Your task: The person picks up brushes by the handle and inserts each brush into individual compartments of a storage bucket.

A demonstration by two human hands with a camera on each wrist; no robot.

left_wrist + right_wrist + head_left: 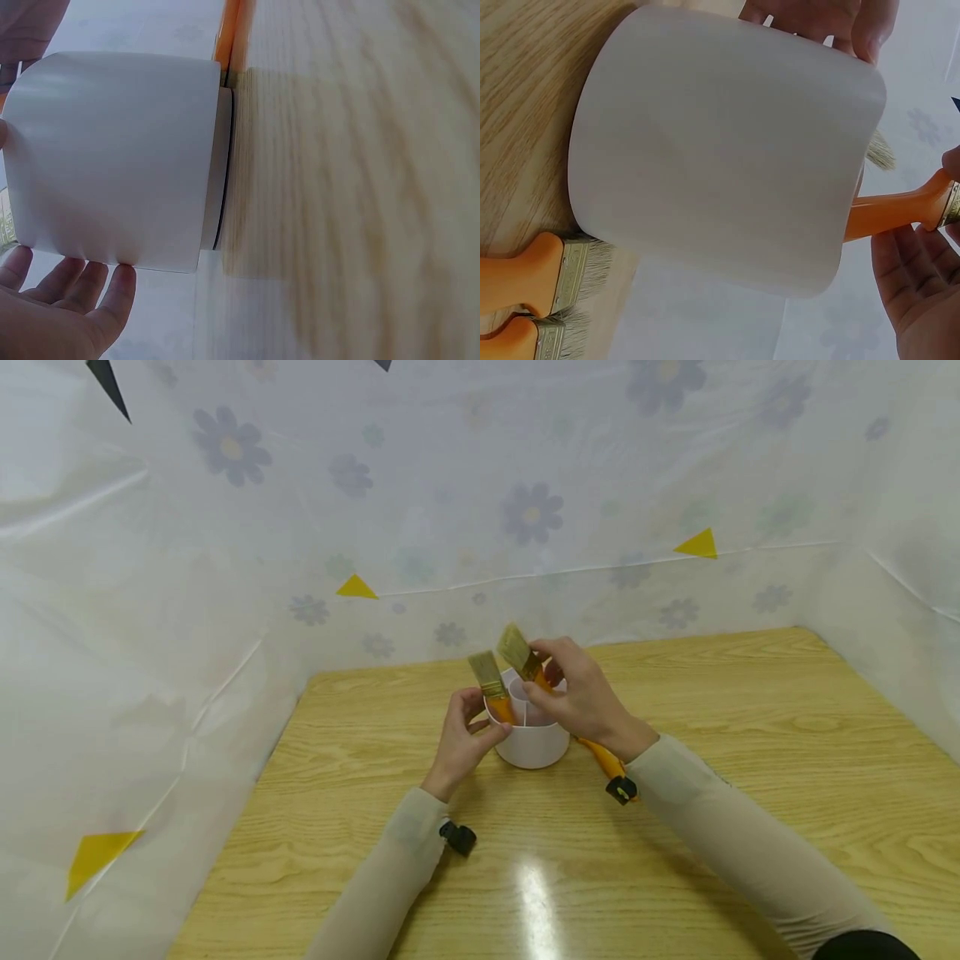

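Note:
A white round container [533, 749] with inner dividers stands on the table. My left hand [465, 735] holds it at its left side, thumb at the near rim and fingers [116, 296] against the wall. One paintbrush [491, 685] with an orange handle stands in it, bristles up, beside that hand. A second paintbrush [525, 656] is pinched by my right hand [577, 689] near its metal band. That brush's orange handle [889, 214] points down into the container, its lower end hidden behind the wall.
Two more paintbrushes, one upper [544, 274] and one lower [517, 341] in the right wrist view, lie on the wooden table [360, 877] right of the container, partly under my right forearm. White flowered sheeting [450, 527] encloses the table's back and sides.

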